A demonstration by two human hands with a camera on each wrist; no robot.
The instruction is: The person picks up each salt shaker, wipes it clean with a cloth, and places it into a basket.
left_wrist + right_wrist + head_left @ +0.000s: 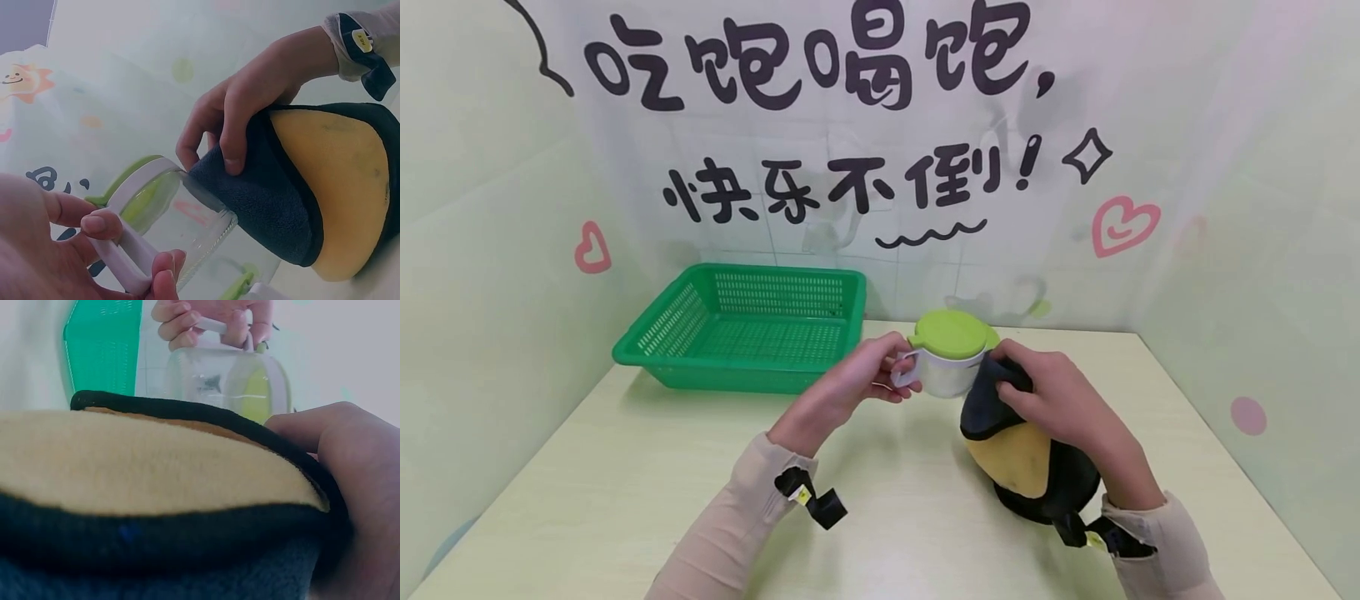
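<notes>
While the bench (880, 525) carried a green basket (737, 377) far-left, the right hand (1052, 390) pinched a blue-and-yellow cloth item (1015, 460) nearer the right edge; left hand (865, 373), fingers curled, held lidded jar (951, 373) near the far edge; cloth bump could've loosened it.

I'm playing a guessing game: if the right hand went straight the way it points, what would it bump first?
Probably the green-lidded jar, held by the left hand. The cloth item in the right hand looks close to it, but the exact gap is unclear.
</notes>
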